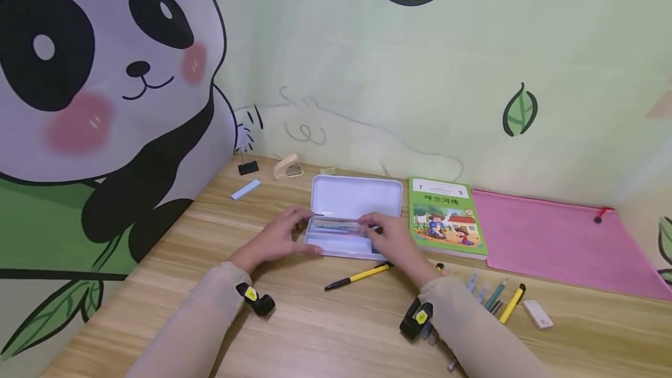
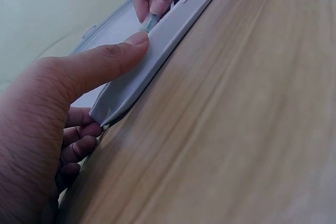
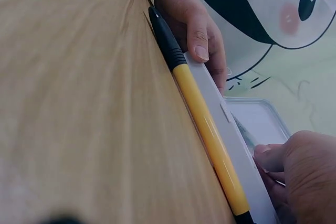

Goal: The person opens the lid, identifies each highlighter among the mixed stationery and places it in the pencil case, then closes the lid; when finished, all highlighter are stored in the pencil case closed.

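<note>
An open white pencil case [image 1: 357, 194] lies on the wooden table, its lid tipped back toward the wall. My left hand [image 1: 275, 235] holds the case's left end, thumb at the front rim and fingers behind, as the left wrist view shows. Over the right part of the case, my right hand [image 1: 391, 238] pinches a thin, see-through strip [image 1: 333, 225], which lies along the rear compartment. The strip also shows pale and bluish between thumb and fingers in the left wrist view. A yellow-and-black pen [image 3: 205, 129] lies just in front of the case.
A green book [image 1: 446, 217] and a pink pouch [image 1: 546, 238] lie to the right. Several pens and pencils, a yellow marker [image 1: 513, 303] and a white eraser [image 1: 538, 314] lie near my right forearm. At the back left are a binder clip [image 1: 248, 167], a stapler [image 1: 287, 167] and a blue strip [image 1: 245, 189].
</note>
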Demonstrator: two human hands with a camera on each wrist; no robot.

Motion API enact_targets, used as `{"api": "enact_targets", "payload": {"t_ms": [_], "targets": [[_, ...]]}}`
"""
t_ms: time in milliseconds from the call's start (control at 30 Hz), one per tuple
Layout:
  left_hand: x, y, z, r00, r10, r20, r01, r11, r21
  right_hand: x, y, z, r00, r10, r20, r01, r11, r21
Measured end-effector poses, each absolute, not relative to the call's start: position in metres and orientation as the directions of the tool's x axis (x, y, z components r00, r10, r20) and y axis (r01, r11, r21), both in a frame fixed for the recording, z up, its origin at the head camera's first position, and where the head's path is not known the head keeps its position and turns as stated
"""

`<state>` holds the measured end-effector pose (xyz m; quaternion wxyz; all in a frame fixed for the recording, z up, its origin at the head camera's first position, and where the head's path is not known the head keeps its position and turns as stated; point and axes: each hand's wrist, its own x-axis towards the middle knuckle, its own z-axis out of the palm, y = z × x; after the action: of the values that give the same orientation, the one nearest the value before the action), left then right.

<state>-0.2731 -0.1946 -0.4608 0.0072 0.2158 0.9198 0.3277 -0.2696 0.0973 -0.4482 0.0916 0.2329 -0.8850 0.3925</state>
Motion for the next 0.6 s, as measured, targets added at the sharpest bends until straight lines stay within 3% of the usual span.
{"api": "enact_targets", "payload": {"t_ms": [333,600], "targets": [[-0.2755,-0.1946,-0.4623,-0.906,0.401,0.136,0.397,0.692,0.603,-0.2689,0.0964,-0.4476,-0.851,-0.394,0.349,-0.525,0.608,-0.596],[-0.2757,-0.1959,-0.4651,-0.906,0.399,0.139,0.397,0.691,0.604,-0.2688,0.0965,-0.4509,-0.852,-0.366,0.374,-0.523,0.589,-0.616]]}}
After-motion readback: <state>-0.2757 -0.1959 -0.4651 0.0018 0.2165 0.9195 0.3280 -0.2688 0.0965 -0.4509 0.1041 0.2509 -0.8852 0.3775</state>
